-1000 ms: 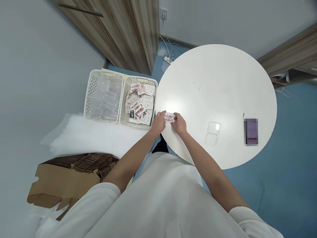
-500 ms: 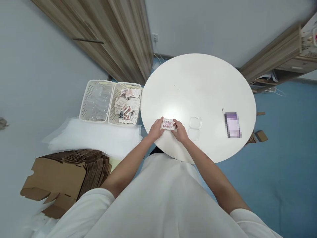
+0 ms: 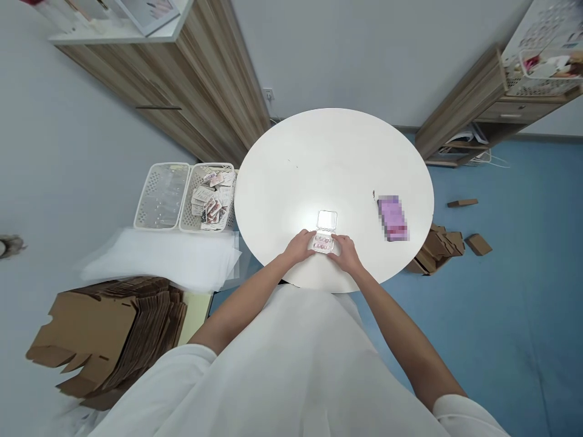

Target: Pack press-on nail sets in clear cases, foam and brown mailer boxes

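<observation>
A small card with two rows of pinkish nails [image 3: 323,243] lies at the lower half of an open clear plastic case [image 3: 327,220], near the front of the white round table [image 3: 337,145]. The case's lid half points away from me. My left hand [image 3: 299,246] grips the card's left edge between thumb and fingers. On its right edge, my right hand [image 3: 347,254] holds it the same way. Whether the card is fully inside the case is too small to tell.
Left of the table stand a basket of clear cases [image 3: 144,197] and a basket of nail cards [image 3: 184,206]. White sheets [image 3: 159,258] and folded cardboard boxes [image 3: 95,325] lie nearer me. A blurred purple object [image 3: 392,218] is on the table's right side.
Both hands have brought the card right to the open case, which was apart from it before. The case now stands directly beyond and around the card. The camera view has shifted.
</observation>
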